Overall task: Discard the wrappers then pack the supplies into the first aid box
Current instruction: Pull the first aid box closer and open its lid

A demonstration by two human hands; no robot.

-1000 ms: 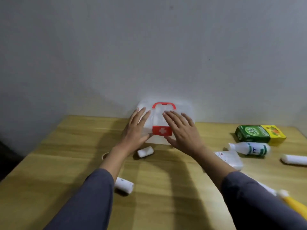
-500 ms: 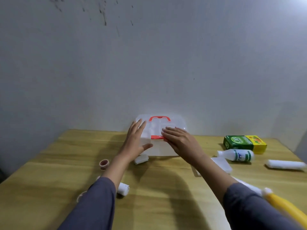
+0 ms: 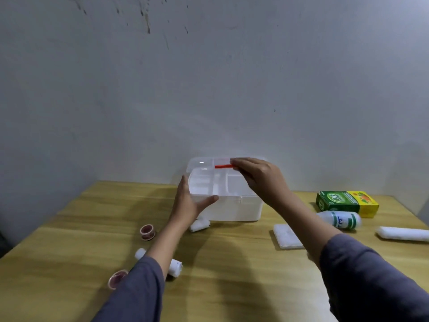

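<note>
The white first aid box [image 3: 234, 211] stands at the table's far edge against the wall. Its clear lid [image 3: 200, 162] is swung up and back, and a clear divided tray [image 3: 218, 185] shows inside. My right hand [image 3: 261, 180] pinches the lid at its red handle [image 3: 223, 166]. My left hand [image 3: 190, 204] grips the box's left front corner, thumb across the rim. Two white bandage rolls [image 3: 200, 225] [image 3: 174, 267] lie near my left arm. A flat white packet [image 3: 287, 236] lies to the right.
Two red tape rolls [image 3: 147, 231] [image 3: 117, 278] sit on the wooden table [image 3: 232, 275] at left. At right are a green and yellow carton [image 3: 346, 203], a white bottle with green print [image 3: 341, 220] and a long white roll [image 3: 402, 233]. A grey wall rises right behind the box.
The lid, shut with both hands resting on it before, is now lifted open by my right hand. My left hand has slid to the box's left side. The view has tilted up.
</note>
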